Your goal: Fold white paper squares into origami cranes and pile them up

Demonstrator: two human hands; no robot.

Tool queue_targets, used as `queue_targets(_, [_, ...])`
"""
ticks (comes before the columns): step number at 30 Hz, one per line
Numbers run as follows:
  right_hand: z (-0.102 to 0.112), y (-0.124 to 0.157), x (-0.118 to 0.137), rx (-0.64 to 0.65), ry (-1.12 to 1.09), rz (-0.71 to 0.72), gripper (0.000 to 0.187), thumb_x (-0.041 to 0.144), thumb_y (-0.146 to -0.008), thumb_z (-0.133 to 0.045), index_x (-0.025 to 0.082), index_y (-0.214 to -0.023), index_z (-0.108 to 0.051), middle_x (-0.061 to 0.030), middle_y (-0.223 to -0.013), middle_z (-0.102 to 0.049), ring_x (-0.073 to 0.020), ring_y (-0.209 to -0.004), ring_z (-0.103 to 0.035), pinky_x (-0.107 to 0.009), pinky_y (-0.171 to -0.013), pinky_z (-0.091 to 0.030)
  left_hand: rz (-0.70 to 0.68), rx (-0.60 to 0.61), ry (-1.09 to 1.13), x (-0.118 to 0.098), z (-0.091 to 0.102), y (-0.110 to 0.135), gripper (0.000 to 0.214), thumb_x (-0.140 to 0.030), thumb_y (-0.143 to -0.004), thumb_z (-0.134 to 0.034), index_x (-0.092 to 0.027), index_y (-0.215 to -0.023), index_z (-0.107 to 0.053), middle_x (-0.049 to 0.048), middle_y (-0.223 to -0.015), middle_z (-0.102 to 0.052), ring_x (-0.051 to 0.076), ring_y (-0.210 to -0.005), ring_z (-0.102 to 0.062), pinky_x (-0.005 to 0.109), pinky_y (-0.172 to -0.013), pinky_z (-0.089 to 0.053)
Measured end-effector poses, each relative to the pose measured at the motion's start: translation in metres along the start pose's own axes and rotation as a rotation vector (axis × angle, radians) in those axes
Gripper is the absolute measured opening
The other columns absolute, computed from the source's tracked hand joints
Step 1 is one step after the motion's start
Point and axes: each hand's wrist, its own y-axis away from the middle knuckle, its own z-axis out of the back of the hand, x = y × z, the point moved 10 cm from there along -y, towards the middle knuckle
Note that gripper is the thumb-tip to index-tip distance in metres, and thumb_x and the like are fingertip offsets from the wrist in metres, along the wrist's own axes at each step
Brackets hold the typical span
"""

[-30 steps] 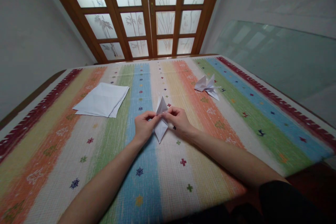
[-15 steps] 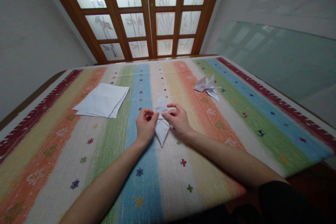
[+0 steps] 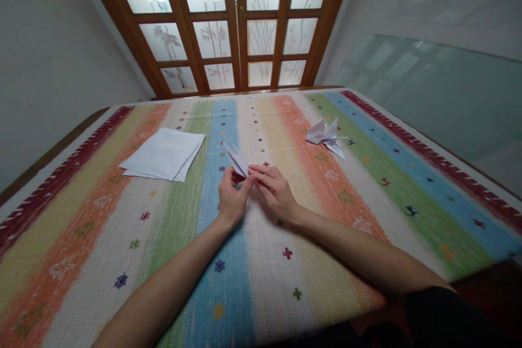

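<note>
Person's bare L hand (image 3: 233, 194) and R hand (image 3: 275, 187) meet at ctr of a striped cloth-covered bench (image 3: 263, 261), both pinching a slim white folded paper (image 3: 235, 159); its point tilts up, away & to L. L hand's thumb & fingers grip its lower part; R hand's fingertips close on the near end, tho exact contact's partly hidden. To work it well, I'd keep edges flush, steady w/ L, press the crease w/ R, light touch b/c thin tips prob. bend easily. No containers seen: sheet stack (image 3: 163, 153) at L & winged folded piece (image 3: 317, 133) at R lie directly on cloth.
</note>
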Motion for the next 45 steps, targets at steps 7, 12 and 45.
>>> queue_targets(7, [0.013,-0.018,-0.014,0.158,0.007,0.052,0.041,0.010,-0.079,-0.057,0.033,-0.111,-0.070,-0.0051,-0.126,-0.062,-0.0226,-0.104,-0.058,-0.048,-0.095,-0.045,0.319,0.033,0.387,0.034,-0.004,-0.012,0.040,-0.041,-0.065,-0.078,-0.019,-0.089,-0.054,-0.0030,-0.065,-0.065,0.012,-0.054,-0.060,0.025,-0.058,-0.049])
queue_targets(12, [0.005,-0.020,-0.020,0.302,-0.096,0.053,0.034,0.012,-0.079,-0.061,0.033,-0.103,-0.073,-0.0053,-0.128,-0.055,-0.0180,-0.093,-0.057,-0.042,-0.088,-0.051,0.381,0.133,0.395,0.037,-0.013,-0.008,0.047,-0.042,-0.062,-0.081,-0.018,-0.094,-0.055,-0.0040,-0.057,-0.064,0.013,-0.047,-0.060,0.027,-0.054,-0.050])
queue_targets(45, [0.008,-0.001,-0.059,-0.169,-0.510,-0.434,0.015,0.034,-0.067,-0.076,0.021,-0.068,-0.069,-0.0007,-0.072,-0.068,-0.0146,-0.068,-0.062,-0.032,-0.068,-0.051,0.070,0.146,0.042,0.011,-0.001,-0.010,0.030,-0.041,-0.074,-0.070,-0.017,-0.057,-0.065,0.0004,-0.059,-0.065,0.013,-0.057,-0.057,0.026,-0.061,-0.046])
